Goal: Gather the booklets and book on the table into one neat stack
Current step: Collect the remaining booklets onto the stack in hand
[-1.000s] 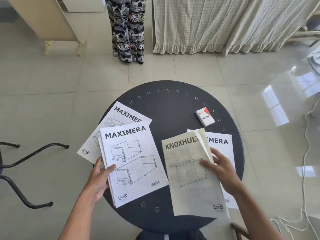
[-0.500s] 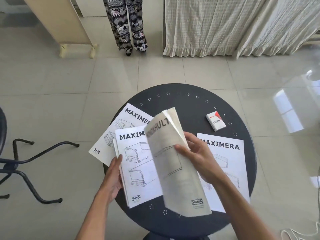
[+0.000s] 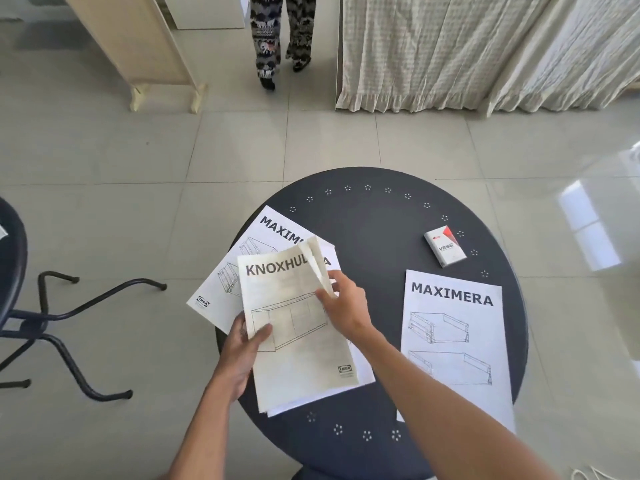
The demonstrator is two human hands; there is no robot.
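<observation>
A beige KNOXHULT booklet (image 3: pixel 294 327) lies on top of a white MAXIMERA booklet (image 3: pixel 363 368), of which only the right and lower edges show. My right hand (image 3: pixel 346 306) grips its curled upper right corner. My left hand (image 3: pixel 242 351) pinches the left edge of both booklets, thumb on top. Another white MAXIMERA booklet (image 3: pixel 228 282) lies underneath at an angle, sticking out up and left. A third MAXIMERA booklet (image 3: pixel 453 341) lies alone on the right of the round dark table (image 3: pixel 381 216).
A small white and red VESS box (image 3: pixel 445 250) sits at the table's right back. A dark metal chair frame (image 3: pixel 69 313) stands on the tiled floor to the left. A person's patterned trouser legs (image 3: pixel 280 36), a wooden panel and curtains are far behind.
My right hand has carried the KNOXHULT booklet leftward from the table's middle and laid it on the MAXIMERA booklet held by my left hand. The right MAXIMERA booklet is uncovered.
</observation>
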